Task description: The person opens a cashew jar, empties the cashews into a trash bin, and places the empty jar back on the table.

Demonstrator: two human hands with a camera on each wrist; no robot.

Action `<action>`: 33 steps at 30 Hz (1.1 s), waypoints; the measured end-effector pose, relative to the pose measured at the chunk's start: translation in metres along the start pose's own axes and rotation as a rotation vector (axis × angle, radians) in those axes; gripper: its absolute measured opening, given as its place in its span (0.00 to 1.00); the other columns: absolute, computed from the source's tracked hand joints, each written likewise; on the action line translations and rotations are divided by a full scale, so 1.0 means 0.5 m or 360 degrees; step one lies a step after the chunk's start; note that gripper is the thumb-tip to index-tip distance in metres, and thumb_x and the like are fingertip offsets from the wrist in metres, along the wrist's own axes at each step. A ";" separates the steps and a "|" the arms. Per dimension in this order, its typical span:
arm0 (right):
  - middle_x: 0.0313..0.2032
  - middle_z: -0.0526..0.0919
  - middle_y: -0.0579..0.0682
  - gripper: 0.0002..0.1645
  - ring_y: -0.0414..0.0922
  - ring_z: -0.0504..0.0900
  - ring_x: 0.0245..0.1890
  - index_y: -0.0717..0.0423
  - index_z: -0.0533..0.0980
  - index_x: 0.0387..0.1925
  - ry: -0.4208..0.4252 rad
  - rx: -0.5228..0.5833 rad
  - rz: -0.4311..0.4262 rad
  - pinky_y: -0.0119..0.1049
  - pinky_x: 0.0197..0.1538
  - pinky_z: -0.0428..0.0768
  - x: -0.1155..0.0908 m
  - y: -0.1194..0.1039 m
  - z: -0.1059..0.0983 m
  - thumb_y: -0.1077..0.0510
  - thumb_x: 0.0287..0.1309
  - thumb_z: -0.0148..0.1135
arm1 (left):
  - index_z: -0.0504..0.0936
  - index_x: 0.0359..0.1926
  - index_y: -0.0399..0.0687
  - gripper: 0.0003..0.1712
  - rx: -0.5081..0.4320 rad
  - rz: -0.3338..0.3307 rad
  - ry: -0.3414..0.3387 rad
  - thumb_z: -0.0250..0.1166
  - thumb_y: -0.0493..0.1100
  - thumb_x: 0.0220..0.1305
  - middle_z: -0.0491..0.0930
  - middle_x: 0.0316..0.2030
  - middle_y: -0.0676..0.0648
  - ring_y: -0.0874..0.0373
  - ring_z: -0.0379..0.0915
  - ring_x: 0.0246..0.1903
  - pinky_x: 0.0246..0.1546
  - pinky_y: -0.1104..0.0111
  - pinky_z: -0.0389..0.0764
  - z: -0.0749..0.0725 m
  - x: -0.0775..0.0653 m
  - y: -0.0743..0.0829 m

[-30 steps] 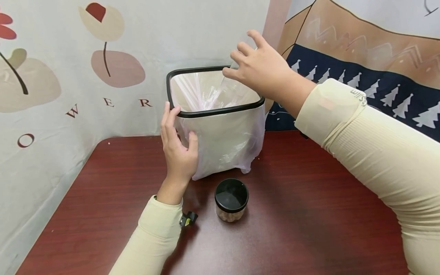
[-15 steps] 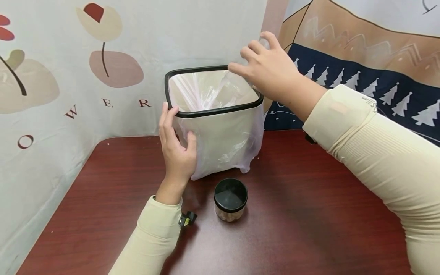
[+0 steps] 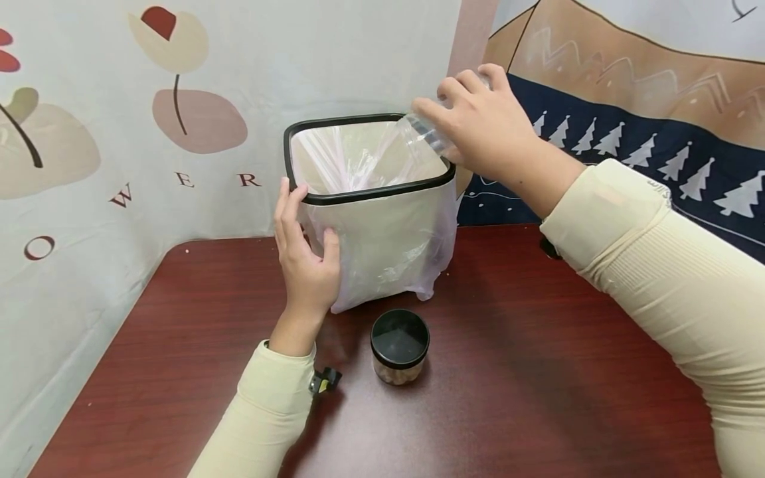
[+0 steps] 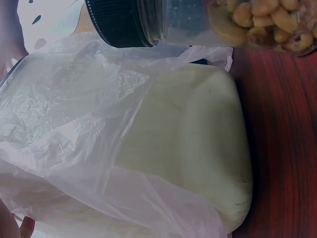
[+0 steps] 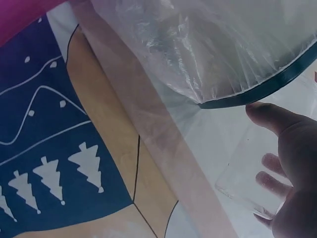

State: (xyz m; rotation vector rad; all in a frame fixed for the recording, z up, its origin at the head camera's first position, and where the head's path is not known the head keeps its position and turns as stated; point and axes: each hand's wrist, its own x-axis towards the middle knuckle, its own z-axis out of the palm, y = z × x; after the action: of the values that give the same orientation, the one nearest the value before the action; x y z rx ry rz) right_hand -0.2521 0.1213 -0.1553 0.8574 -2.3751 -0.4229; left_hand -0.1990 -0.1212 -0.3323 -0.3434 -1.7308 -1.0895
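Observation:
A clear plastic jar [image 3: 425, 136] is tilted over the back right of a bin, its mouth toward the inside. My right hand [image 3: 487, 123] grips it from above, fingers curled round it; the clear wall also shows in the right wrist view beside the fingers [image 5: 272, 181]. The pale bin [image 3: 382, 245] has a black rim [image 3: 382, 194] and a thin translucent lilac liner bag [image 3: 443, 232] folded over its outside. My left hand [image 3: 307, 272] rests against the bin's left front corner, fingers fairly straight near the rim and thumb on the front wall.
Before the bin stands a black-lidded jar [image 3: 400, 345]; the left wrist view shows nuts [image 4: 262, 20] inside it. The dark red table [image 3: 538, 372] ends at patterned cloth hangings [image 3: 227, 79] behind and to the left.
My right hand has shifted right and slightly down with the clear jar, whose mouth end shows more plainly now. My left hand stays at the bin's corner.

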 end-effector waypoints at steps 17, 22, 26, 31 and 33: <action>0.56 0.76 0.63 0.40 0.63 0.72 0.58 0.52 0.65 0.68 0.0159 0.0362 0.0256 0.61 0.61 0.66 -0.036 0.004 0.027 0.52 0.55 0.69 | 0.65 0.69 0.46 0.35 0.0007 -0.0008 -0.0005 0.53 0.34 0.57 0.58 0.75 0.43 0.55 0.51 0.76 0.73 0.55 0.58 0.000 -0.002 -0.005; 0.56 0.75 0.63 0.42 0.63 0.70 0.58 0.51 0.64 0.69 0.0139 0.0475 0.0349 0.61 0.60 0.65 -0.044 0.004 0.031 0.49 0.55 0.70 | 0.65 0.69 0.46 0.35 0.0008 -0.0010 0.0000 0.53 0.34 0.58 0.58 0.76 0.44 0.55 0.52 0.76 0.72 0.55 0.59 -0.002 -0.002 -0.005; 0.58 0.75 0.63 0.45 0.62 0.70 0.59 0.50 0.64 0.70 0.0172 0.0521 0.0409 0.60 0.60 0.65 -0.054 0.004 0.038 0.48 0.54 0.72 | 0.65 0.69 0.46 0.35 0.0006 -0.0014 0.0001 0.53 0.34 0.58 0.58 0.76 0.45 0.56 0.52 0.76 0.72 0.56 0.60 -0.001 -0.002 -0.004; 0.58 0.75 0.63 0.46 0.61 0.71 0.58 0.52 0.64 0.70 0.0266 0.0557 0.0475 0.59 0.58 0.67 -0.072 0.006 0.050 0.48 0.52 0.74 | 0.65 0.69 0.46 0.35 0.0000 -0.0002 -0.0005 0.53 0.33 0.58 0.58 0.76 0.43 0.56 0.52 0.76 0.74 0.56 0.58 0.002 -0.002 -0.003; 0.57 0.76 0.63 0.46 0.61 0.72 0.57 0.52 0.65 0.70 0.0318 0.0572 0.0479 0.59 0.57 0.68 -0.076 0.006 0.054 0.49 0.52 0.74 | 0.65 0.69 0.46 0.35 0.0004 -0.0002 0.0005 0.53 0.34 0.57 0.58 0.75 0.43 0.55 0.52 0.76 0.73 0.56 0.58 0.002 -0.002 -0.002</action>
State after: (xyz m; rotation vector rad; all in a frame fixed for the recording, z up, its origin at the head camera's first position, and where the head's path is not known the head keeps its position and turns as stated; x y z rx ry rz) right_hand -0.2459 0.1513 -0.1904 0.6396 -2.3721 0.2067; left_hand -0.1997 -0.1209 -0.3336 -0.3387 -1.7297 -1.0879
